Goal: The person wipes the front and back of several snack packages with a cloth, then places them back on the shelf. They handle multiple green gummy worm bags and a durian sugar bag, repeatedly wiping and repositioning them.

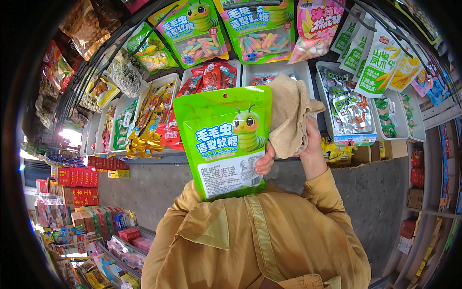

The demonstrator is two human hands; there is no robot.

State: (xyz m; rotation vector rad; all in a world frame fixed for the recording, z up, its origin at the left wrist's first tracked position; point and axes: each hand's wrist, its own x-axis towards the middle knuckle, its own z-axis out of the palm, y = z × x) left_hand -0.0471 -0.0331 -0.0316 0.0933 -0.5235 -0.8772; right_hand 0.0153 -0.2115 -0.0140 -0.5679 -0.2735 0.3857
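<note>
Upright before my chest is a green gummy candy bag with a caterpillar cartoon and a white printed panel, its back turned to me. My left hand grips it: the arm passes behind the bag and the fingers curl around its right edge, with the palm hidden. A beige cloth is bunched in my right hand, just right of the bag. The cloth meets the bag's upper right edge; whether it presses on the far face is hidden.
White trays of small packaged snacks line the shelf ahead. Above them hang caterpillar gummy bags, a pink marshmallow bag and chicken-feet bags on metal hooks. Red cartons are stacked at left. Shelving stands right, beyond the concrete floor.
</note>
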